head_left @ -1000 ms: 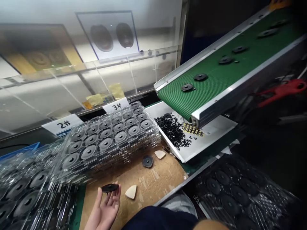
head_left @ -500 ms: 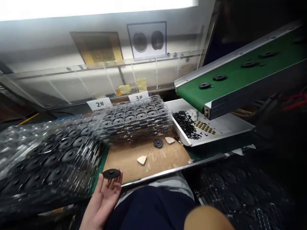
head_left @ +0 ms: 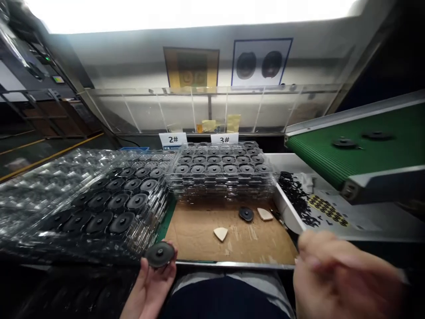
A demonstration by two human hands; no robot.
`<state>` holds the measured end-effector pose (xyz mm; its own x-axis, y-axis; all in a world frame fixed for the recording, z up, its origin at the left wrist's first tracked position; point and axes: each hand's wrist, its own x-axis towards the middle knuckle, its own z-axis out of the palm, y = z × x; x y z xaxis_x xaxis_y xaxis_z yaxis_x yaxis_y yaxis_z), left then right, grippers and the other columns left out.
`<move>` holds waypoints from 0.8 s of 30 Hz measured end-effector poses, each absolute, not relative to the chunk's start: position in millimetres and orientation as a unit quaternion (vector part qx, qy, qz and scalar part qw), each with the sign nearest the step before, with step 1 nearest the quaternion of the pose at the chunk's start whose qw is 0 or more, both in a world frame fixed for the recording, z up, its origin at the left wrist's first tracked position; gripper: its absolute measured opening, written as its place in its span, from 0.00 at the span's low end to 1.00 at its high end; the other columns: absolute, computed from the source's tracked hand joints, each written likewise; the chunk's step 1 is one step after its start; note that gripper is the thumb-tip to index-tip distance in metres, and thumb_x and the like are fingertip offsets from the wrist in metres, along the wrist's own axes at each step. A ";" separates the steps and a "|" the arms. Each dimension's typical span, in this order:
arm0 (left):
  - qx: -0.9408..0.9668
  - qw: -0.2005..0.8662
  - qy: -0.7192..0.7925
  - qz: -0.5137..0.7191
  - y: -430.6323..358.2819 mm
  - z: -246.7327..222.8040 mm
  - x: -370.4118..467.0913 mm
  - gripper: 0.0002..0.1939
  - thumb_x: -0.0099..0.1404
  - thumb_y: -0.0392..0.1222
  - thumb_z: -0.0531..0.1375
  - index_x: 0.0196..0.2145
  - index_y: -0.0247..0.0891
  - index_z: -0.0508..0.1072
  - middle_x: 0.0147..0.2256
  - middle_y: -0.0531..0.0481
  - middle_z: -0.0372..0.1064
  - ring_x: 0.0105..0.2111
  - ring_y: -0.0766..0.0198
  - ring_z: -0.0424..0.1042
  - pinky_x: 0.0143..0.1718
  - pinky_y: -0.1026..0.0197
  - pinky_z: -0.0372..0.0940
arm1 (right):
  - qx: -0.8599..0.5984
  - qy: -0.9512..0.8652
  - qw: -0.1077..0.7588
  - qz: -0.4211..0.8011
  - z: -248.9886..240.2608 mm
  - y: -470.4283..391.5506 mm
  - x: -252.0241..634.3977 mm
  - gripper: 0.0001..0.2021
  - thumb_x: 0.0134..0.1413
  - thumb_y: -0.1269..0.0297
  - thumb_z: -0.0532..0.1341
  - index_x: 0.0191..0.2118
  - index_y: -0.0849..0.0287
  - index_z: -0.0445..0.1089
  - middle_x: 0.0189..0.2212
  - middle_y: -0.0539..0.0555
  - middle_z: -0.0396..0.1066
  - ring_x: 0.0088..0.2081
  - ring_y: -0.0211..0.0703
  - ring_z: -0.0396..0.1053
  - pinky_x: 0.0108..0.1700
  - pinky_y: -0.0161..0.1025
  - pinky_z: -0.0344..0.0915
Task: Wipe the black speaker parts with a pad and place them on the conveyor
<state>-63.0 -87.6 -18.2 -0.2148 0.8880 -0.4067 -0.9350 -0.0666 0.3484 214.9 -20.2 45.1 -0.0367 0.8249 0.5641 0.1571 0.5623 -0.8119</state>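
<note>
Furthest left, clear moulded plastic trays lie beside a stack of clear trays holding black discs. Next, just outside the front left corner of the brown-covered worktop, the left hand holds a round black disc with a raised centre hub, its thumb and fingers clamped on the rim. Toward the worktop's back edge, before white cards reading "2#" and "3#", sits another tray stack, its top filled with dark discs. Near the middle lies a cream, rounded-triangular pad; farther right, a loose black disc and a second cream pad lie near each other. By the right edge, a white tray carries small black pieces and a yellow sheet with black ovals. Rightmost, a ribbed green conveyor belt bears two black discs. Near the front right corner is the blurred right hand, fingers curled; whether they grip anything I cannot tell.
</note>
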 end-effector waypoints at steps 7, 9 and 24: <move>0.057 0.699 0.273 0.658 -29.4 -22.6 -49.9 0.19 0.59 0.41 0.59 0.48 0.53 0.69 0.50 0.47 0.69 0.54 0.48 0.62 0.55 0.47 0.55 | -0.455 -0.811 0.305 0.205 -75.2 66.4 160.7 0.13 0.52 0.63 0.58 0.44 0.51 0.71 0.43 0.58 0.69 0.40 0.51 0.67 0.40 0.48 0.66; 0.033 0.715 0.271 0.644 -18.3 -28.3 -50.9 0.19 0.58 0.45 0.59 0.49 0.53 0.69 0.51 0.47 0.68 0.53 0.50 0.62 0.55 0.51 0.56 | -0.483 -0.804 0.275 0.213 -110.0 70.2 149.0 0.17 0.50 0.63 0.58 0.47 0.53 0.69 0.46 0.60 0.67 0.42 0.55 0.66 0.41 0.52 0.65; -0.026 0.725 0.312 0.614 -4.5 -39.2 -49.3 0.27 0.57 0.44 0.60 0.55 0.45 0.61 0.53 0.42 0.65 0.52 0.48 0.64 0.55 0.49 0.56 | -0.468 -0.767 0.247 0.363 -86.5 57.3 128.3 0.10 0.57 0.65 0.54 0.44 0.56 0.68 0.37 0.54 0.73 0.37 0.44 0.71 0.38 0.39 0.69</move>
